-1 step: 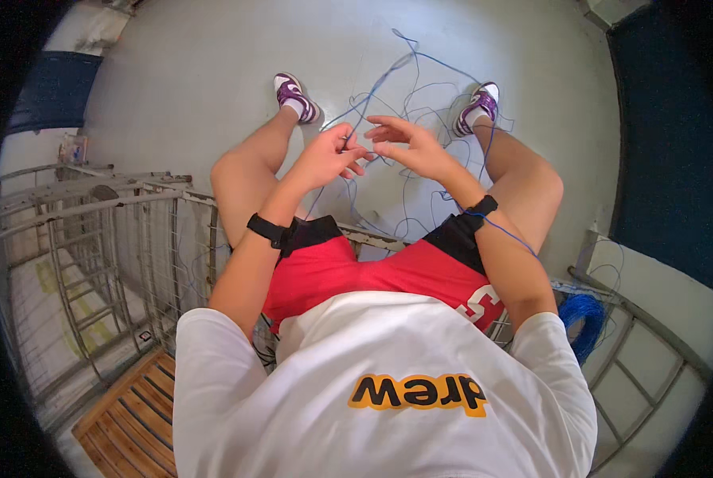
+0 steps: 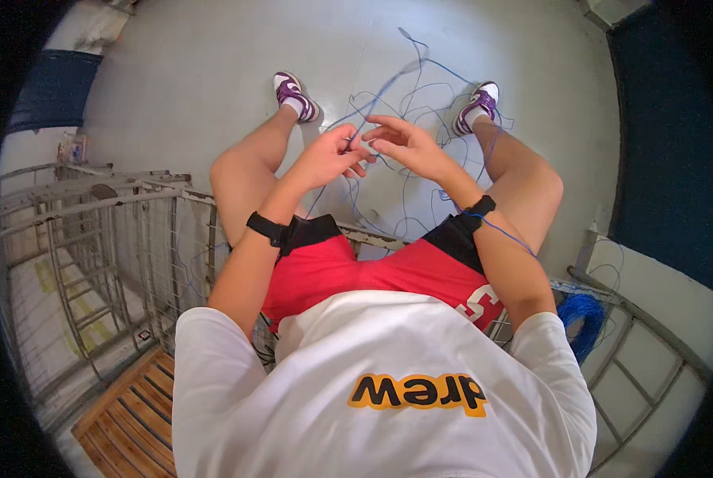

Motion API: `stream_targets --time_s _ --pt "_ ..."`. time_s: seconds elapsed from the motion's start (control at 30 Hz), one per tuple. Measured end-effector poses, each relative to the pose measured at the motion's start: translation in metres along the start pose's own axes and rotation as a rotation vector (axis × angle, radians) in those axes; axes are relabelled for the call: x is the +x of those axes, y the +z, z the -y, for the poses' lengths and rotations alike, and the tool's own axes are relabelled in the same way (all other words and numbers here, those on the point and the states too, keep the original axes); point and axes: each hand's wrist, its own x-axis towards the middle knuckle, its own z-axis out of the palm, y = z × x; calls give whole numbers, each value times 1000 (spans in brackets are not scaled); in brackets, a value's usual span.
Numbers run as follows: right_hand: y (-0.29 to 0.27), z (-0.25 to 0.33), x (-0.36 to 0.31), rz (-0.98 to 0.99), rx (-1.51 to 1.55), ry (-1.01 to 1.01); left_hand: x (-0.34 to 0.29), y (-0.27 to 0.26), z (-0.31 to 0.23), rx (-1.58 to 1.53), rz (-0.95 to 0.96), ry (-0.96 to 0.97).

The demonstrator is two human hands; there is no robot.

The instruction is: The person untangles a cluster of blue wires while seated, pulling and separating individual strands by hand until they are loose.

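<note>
Blue wire (image 2: 385, 85) runs in a loosely bunched length from my hands away over the floor, its far end forking into thin strands. My left hand (image 2: 332, 156) is closed round the wire, thumb and fingers bent toward each other. Close beside it, my right hand (image 2: 412, 150) has its fingers apart and slightly curled, the fingertips at the wire. No firm grip shows in that hand. One blue strand passes over my right wrist and along the forearm. Thin loops of wire lie tangled on the floor between my feet.
Metal-framed racks with bars and mesh (image 2: 109, 211) stand at the left, above a slatted wooden board (image 2: 129, 418). A coil of blue wire (image 2: 581, 327) hangs by a metal frame (image 2: 647, 382) at the right. A dark blue panel (image 2: 667, 151) borders the right side.
My right hand has shifted slightly left, toward my left hand. The far end of the bunched wire has moved a little to the right. My left hand keeps its hold.
</note>
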Motion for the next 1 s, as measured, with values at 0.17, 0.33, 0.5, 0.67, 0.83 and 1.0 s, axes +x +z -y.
stream_targets --time_s 0.17,0.33,0.5,0.67,0.83,1.0 --pt "0 -13 8 -129 41 37 0 -3 6 -25 249 153" --pt "-7 -13 8 -171 173 82 -9 -20 7 32 292 68" --pt "-11 -13 4 -334 294 160 -15 -25 14 90 242 -37" --pt "-23 -15 3 -579 485 132 -19 -25 25 165 227 -80" --pt "6 -1 -1 -130 335 265 -19 -6 14 113 105 10" --pt "9 -14 3 -56 275 223 -18 -8 11 166 99 -65"
